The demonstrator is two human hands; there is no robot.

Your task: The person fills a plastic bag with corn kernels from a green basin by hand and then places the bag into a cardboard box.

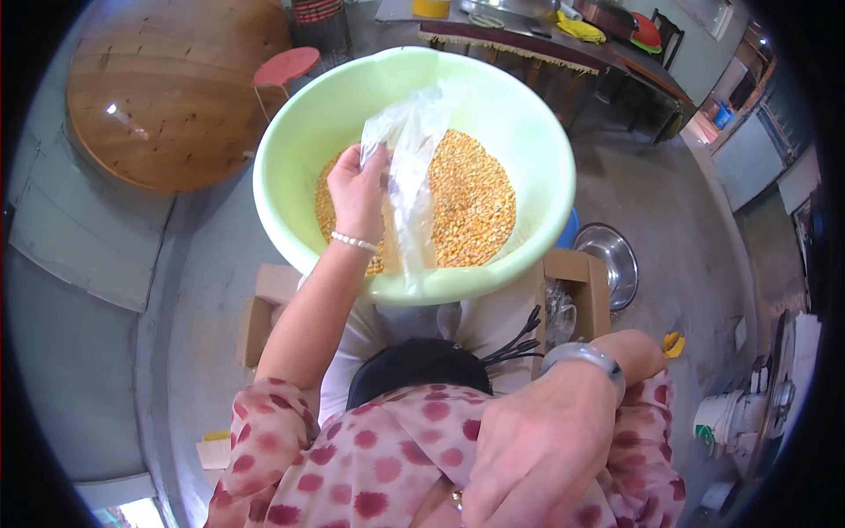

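Note:
My left hand pinches a clear plastic bag between thumb and fingers. The bag hangs limp over the kernels, its lower end reaching the near rim. Beneath it, dried yellow corn kernels cover the bottom of a large pale green plastic basin. That basin is in front of my knees. Close to the camera, my right hand is raised before my chest with its back showing. Its fingertips run low out of the picture, so whether it holds anything is hidden.
Cardboard boxes flank my legs, the right one containing clear plastic. A steel bowl rests on the floor at right. Beyond the basin are a red stool, a round wooden tabletop and a long table bearing a yellow cloth.

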